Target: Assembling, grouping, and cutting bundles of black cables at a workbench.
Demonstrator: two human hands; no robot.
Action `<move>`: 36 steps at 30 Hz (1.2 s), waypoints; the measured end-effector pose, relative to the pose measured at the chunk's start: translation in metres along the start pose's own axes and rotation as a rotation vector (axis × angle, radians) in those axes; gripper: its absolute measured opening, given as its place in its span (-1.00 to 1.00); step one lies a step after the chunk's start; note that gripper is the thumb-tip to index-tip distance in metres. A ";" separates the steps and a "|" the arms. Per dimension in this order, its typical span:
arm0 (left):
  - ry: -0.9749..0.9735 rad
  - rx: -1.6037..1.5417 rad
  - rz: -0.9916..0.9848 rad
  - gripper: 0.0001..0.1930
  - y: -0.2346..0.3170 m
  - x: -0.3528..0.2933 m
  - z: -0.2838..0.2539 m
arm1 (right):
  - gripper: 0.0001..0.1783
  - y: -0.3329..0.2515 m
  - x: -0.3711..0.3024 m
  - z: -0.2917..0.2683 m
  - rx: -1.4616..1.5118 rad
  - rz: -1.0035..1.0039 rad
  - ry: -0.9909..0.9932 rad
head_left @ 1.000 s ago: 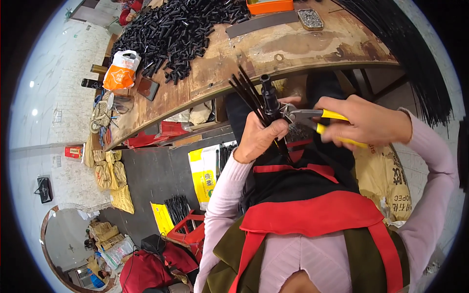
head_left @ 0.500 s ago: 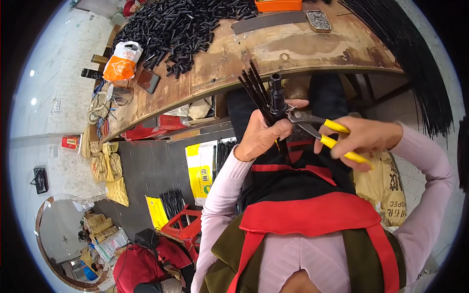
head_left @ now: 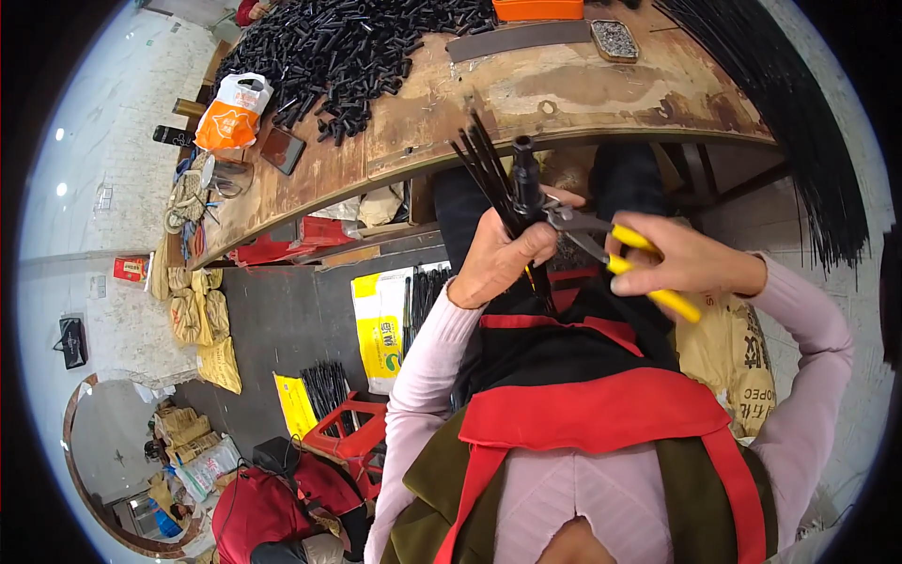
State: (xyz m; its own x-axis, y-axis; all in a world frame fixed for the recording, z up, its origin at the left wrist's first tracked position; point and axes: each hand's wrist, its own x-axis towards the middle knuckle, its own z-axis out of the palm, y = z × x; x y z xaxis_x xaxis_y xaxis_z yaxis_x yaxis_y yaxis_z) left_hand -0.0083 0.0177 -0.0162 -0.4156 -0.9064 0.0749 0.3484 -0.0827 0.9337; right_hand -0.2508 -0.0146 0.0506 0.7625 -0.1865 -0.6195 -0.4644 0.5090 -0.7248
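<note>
Left hand (head_left: 505,259) clenched round black rods (head_left: 488,175), right hand (head_left: 693,258) half-curled — grasping yellow-handled pliers (head_left: 620,265)

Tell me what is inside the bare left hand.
The left hand holds thin black rods and a black hollow-topped tube. Their upper ends show; the hand covers their gripped parts.

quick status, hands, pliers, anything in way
Left hand gripping thin black rods with black tube. Right hand on yellow-handled pliers, nose beside the tube. Left thumb close by.

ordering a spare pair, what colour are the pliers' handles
The handles are yellow, seen best in the head view.
</note>
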 end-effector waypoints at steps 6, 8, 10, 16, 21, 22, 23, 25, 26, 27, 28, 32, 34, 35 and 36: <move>0.089 -0.019 0.042 -0.64 -0.002 -0.006 0.003 | -0.74 -0.013 -0.003 0.005 -0.728 -0.207 0.395; 0.031 -0.025 0.045 -0.65 -0.003 -0.006 0.001 | -0.73 -0.004 0.003 0.007 -0.395 -0.125 0.301; 0.034 -0.010 0.033 -0.69 -0.003 -0.006 0.002 | -0.68 0.003 0.007 0.001 -0.330 -0.257 0.300; 0.057 -0.012 0.028 -0.72 -0.003 -0.008 0.006 | -0.60 -0.025 -0.008 -0.001 -0.077 -0.050 0.079; -0.003 -0.044 -0.006 -0.65 -0.005 -0.009 -0.001 | -0.57 -0.046 -0.018 0.004 -0.129 0.129 0.066; -0.007 -0.031 -0.015 -0.65 -0.005 -0.008 -0.001 | -0.56 -0.049 -0.020 0.005 -0.101 0.153 0.061; -0.009 -0.033 -0.017 -0.65 -0.005 -0.008 0.000 | -0.56 -0.052 -0.021 0.005 -0.098 0.153 0.063; -0.012 -0.057 -0.025 -0.64 -0.005 -0.008 0.001 | -0.56 -0.056 -0.021 0.003 -0.062 0.236 0.022; -0.014 -0.059 -0.028 -0.64 -0.006 -0.009 0.001 | -0.56 -0.058 -0.022 0.004 -0.057 0.237 0.023; -0.008 -0.056 -0.018 -0.63 -0.006 -0.010 0.002 | -0.57 -0.062 -0.024 0.006 -0.004 0.262 0.003; -0.003 -0.051 -0.012 -0.63 -0.006 -0.010 0.004 | -0.57 -0.062 -0.026 0.006 0.053 0.284 -0.018; -0.006 -0.061 -0.019 -0.61 -0.003 -0.009 0.001 | -0.57 -0.055 -0.019 0.006 -0.061 0.272 0.074; -0.008 -0.061 0.005 -0.60 -0.006 -0.009 -0.005 | -0.56 -0.047 -0.015 0.013 -0.054 0.205 0.129; -0.003 -0.071 -0.002 -0.60 -0.004 -0.010 -0.003 | -0.57 -0.037 -0.012 0.016 -0.004 0.144 0.113; -0.004 -0.071 0.002 -0.60 -0.004 -0.011 -0.004 | -0.63 -0.029 -0.008 0.019 -0.051 0.085 0.168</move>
State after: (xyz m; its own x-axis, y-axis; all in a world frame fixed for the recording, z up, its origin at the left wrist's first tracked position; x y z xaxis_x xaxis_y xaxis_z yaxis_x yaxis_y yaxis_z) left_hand -0.0017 0.0257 -0.0220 -0.4185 -0.9049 0.0779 0.4078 -0.1106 0.9063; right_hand -0.2344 -0.0120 0.0824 0.6355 -0.2842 -0.7179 -0.5498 0.4863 -0.6792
